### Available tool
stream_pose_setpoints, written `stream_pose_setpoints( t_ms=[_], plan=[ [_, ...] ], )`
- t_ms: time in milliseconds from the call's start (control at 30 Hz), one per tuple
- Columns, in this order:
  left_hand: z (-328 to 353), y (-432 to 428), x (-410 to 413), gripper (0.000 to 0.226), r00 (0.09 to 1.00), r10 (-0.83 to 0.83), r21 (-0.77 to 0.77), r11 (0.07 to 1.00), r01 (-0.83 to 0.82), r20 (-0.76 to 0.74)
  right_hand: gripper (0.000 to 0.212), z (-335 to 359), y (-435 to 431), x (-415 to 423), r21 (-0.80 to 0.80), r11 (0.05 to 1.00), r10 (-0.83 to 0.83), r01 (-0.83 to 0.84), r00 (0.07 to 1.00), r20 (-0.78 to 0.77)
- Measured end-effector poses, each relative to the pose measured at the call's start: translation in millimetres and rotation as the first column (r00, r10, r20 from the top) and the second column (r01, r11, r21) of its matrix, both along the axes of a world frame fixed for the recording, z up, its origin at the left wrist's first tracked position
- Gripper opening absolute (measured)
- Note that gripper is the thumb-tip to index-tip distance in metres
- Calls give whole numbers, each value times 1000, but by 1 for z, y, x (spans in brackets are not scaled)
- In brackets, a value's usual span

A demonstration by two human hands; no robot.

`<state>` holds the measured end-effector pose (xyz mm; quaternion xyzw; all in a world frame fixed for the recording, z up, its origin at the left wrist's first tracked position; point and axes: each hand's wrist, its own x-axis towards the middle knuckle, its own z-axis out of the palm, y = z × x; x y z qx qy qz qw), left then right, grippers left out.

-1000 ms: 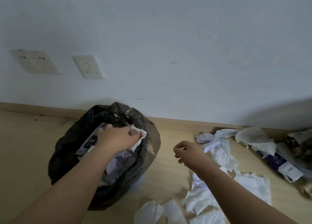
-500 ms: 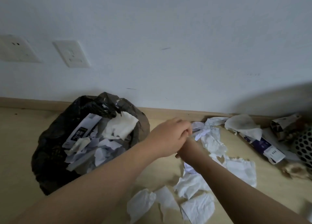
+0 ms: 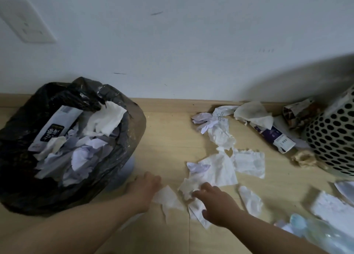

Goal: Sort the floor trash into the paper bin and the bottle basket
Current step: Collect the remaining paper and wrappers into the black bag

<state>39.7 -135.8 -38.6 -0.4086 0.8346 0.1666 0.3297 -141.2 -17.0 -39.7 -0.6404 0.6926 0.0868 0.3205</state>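
The paper bin (image 3: pixel 21 179), lined with a black bag, stands at the left and is full of white and lilac paper scraps. The white perforated bottle basket (image 3: pixel 331 138) stands at the right edge. Torn tissues (image 3: pixel 220 169) lie scattered on the wooden floor between them. My left hand (image 3: pixel 145 188) is low on the floor beside the bin, its fingertips at the edge of a white tissue piece (image 3: pixel 168 199). My right hand (image 3: pixel 216 204) rests with spread fingers on a crumpled paper (image 3: pixel 188 187). Neither hand plainly grips anything. A clear plastic bottle (image 3: pixel 316 232) lies blurred at the lower right.
A purple and white carton (image 3: pixel 274 136), a stained tissue (image 3: pixel 252 113) and a brown printed wrapper (image 3: pixel 300 113) lie against the skirting board near the basket. A tan paper wad (image 3: pixel 304 158) sits at the basket's foot. A wall socket (image 3: pixel 24 23) is at the upper left.
My left hand left a white tissue in the bin, swung right, then dropped to the floor. My right hand also came down onto the scraps. The view shifted right and the basket came into sight.
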Motion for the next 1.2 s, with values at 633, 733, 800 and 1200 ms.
stream_pose_setpoints(
  t_ms=[633, 733, 800, 1200],
  plan=[
    [-4, 17, -152, 33, 866, 41, 8, 999, -43, -499, 44, 28, 37, -113, -89, 977, -203, 193, 971, -124],
    [-12, 37, -166, 35, 897, 67, 25, 998, -62, -438, 40, 33, 49, -139, -83, 921, -387, 380, 918, -90],
    [-19, 50, -171, 32, 900, 69, 13, 997, -70, -430, 38, 34, 64, -156, -73, 872, -488, 483, 870, -72],
    [-6, 31, -181, 42, 741, 150, 71, 988, -137, -655, 48, 14, 133, -164, 52, 972, -215, 230, 956, -200]
  ],
)
